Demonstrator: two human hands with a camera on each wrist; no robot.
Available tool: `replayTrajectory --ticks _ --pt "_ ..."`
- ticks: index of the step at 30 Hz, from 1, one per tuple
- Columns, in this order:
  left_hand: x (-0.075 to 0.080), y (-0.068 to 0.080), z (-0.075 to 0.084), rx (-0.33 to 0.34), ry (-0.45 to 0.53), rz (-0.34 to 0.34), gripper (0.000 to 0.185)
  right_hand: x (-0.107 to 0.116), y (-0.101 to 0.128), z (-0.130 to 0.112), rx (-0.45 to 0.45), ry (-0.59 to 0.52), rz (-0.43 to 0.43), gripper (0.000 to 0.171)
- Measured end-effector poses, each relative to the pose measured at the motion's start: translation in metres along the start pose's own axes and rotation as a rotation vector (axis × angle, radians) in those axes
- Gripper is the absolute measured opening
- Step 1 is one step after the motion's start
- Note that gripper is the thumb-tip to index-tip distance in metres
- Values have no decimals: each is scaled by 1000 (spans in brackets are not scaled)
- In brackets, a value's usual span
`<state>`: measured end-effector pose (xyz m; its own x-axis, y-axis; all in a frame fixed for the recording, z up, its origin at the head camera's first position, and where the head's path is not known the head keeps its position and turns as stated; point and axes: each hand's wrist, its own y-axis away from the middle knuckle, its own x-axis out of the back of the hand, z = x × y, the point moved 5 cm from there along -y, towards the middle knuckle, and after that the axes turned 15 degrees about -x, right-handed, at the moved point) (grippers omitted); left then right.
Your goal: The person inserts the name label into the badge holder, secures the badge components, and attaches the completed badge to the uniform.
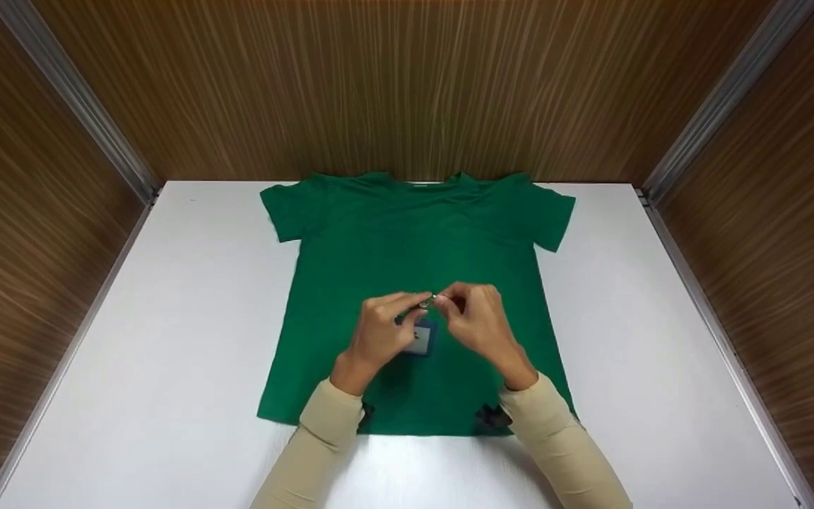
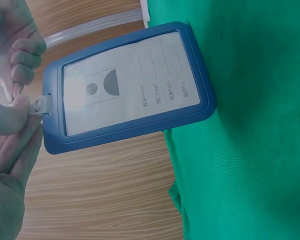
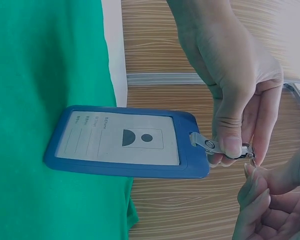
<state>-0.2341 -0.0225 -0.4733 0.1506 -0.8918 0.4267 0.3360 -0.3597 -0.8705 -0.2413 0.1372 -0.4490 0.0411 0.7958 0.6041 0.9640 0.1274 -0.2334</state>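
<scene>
A green T-shirt (image 1: 414,247) lies flat on the white table (image 1: 167,339), neck toward the far wall. Both hands are raised over its middle and meet at the metal clip (image 1: 427,302) of a blue badge holder (image 1: 422,338), which hangs below them. My left hand (image 1: 414,309) pinches the clip (image 3: 212,145) between thumb and fingers. My right hand (image 1: 448,302) pinches the clip's outer end with its fingertips (image 3: 255,172). The badge holder (image 2: 127,85) shows a white printed card with a portrait icon. In the right wrist view the badge holder (image 3: 125,142) hangs just above the shirt (image 3: 45,100).
Wood-grain walls (image 1: 407,85) close in the table at the back and both sides, with metal strips in the corners. Bare white table surface lies left, right and in front of the shirt. Beige sleeves (image 1: 322,431) cover both forearms.
</scene>
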Motion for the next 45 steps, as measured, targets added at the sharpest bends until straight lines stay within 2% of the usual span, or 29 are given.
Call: replayTrajectory --ticks 8,20,33,39,45 --pt "0 2 0 -27 -26 27 21 -1 -2 3 -31 -40 -46 22" --pt "0 0 1 -63 -26 25 20 1 -4 5 -49 -122 -111 24" --pt "0 -1 -1 -28 -26 -4 20 1 -5 6 -78 -124 -112 23" --pt "-1 -1 -2 -16 -23 -35 26 2 -5 5 -58 -103 -94 23" --pt "0 -2 0 -30 -34 -35 23 1 -4 4 -51 -96 -77 21"
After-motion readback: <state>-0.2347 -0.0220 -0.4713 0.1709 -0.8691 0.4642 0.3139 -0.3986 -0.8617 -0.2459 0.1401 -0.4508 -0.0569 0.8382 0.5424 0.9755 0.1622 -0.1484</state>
